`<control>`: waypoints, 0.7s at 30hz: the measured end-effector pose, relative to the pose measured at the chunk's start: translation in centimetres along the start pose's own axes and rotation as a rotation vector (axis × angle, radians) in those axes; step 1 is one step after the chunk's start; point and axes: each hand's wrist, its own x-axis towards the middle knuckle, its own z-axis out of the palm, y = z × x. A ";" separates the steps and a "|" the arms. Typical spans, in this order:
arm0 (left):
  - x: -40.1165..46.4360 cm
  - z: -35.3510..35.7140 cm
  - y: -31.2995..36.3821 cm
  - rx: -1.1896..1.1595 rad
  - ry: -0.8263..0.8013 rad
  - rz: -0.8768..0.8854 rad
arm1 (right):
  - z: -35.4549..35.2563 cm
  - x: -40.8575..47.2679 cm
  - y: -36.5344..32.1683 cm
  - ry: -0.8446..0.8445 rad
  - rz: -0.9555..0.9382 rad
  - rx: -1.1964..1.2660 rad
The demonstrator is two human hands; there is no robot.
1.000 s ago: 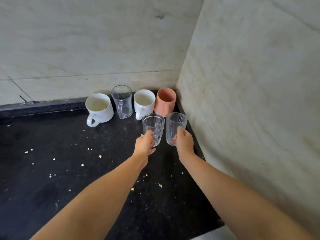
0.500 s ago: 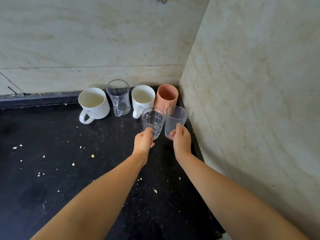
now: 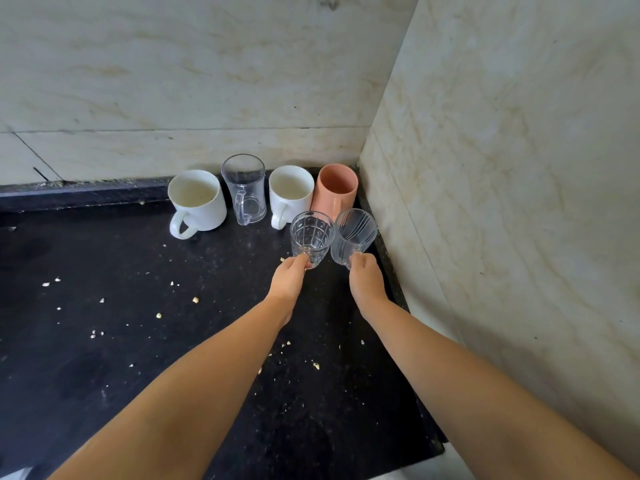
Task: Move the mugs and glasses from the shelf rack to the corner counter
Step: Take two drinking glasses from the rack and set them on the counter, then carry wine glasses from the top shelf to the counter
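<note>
Two clear glasses side by side near the far right corner of the black worktop (image 3: 104,341), left hand (image 3: 289,280) fingers gripping the diamond-cut glass (image 3: 311,237), right hand (image 3: 367,282) fingers gripping the ribbed glass (image 3: 355,233), four mugs lined behind against the wall.
</note>
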 end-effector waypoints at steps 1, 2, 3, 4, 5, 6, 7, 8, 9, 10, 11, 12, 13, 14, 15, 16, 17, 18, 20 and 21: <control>-0.2 -0.3 -0.1 0.024 0.005 0.011 | -0.1 0.1 0.0 0.015 0.005 -0.009; -0.7 -0.8 0.0 0.046 0.022 0.024 | -0.3 -0.2 -0.1 0.038 0.007 -0.009; -1.2 -1.2 0.2 0.059 0.036 0.026 | -0.5 -0.4 -0.1 0.059 0.012 -0.008; -2.0 -1.8 0.5 0.071 0.044 0.034 | -0.7 -0.8 -0.3 0.082 0.013 -0.007; -2.6 -2.5 0.9 0.085 0.043 0.048 | -0.8 -1.2 -0.5 0.109 0.006 -0.010; -3.2 -2.9 1.3 0.107 0.043 0.065 | -0.9 -1.5 -0.8 0.133 -0.002 -0.021; -3.8 -3.5 1.9 0.139 0.046 0.093 | -1.0 -1.7 -1.3 0.164 -0.020 -0.038; -4.5 -4.1 2.3 0.185 0.054 0.140 | -1.0 -2.3 -1.8 0.194 -0.042 -0.067; -5.4 -4.9 2.8 0.241 0.070 0.200 | -1.1 -3.1 -2.5 0.220 -0.068 -0.098; -6.0 -5.6 3.1 0.315 0.099 0.264 | -1.0 -4.0 -3.3 0.243 -0.095 -0.147; -6.5 -6.3 3.4 0.393 0.138 0.329 | -1.0 -4.9 -4.0 0.254 -0.137 -0.213; -7.3 -7.3 3.7 0.475 0.179 0.395 | -0.8 -6.4 -4.9 0.253 -0.207 -0.296; -7.7 -7.9 3.7 0.544 0.214 0.446 | -0.7 -7.3 -5.3 0.232 -0.292 -0.397; -8.8 -9.2 3.8 0.605 0.249 0.493 | -0.1 -9.0 -6.1 0.202 -0.410 -0.512; -9.3 -10.0 3.9 0.666 0.269 0.525 | 0.3 -9.9 -6.5 0.170 -0.517 -0.636; -10.0 -10.9 3.9 0.725 0.293 0.549 | 0.9 -10.9 -6.9 0.135 -0.609 -0.750; -11.0 -12.3 3.8 0.784 0.329 0.573 | 1.8 -12.0 -7.6 0.101 -0.702 -0.842; -11.7 -13.4 3.7 0.851 0.360 0.588 | 2.7 -12.8 -7.9 0.058 -0.758 -0.911; -12.9 -15.7 3.3 0.978 0.425 0.613 | 4.5 -14.3 -8.9 -0.026 -0.848 -0.988; -13.8 -17.2 2.9 1.019 0.469 0.602 | 5.5 -15.2 -9.4 -0.064 -0.906 -1.026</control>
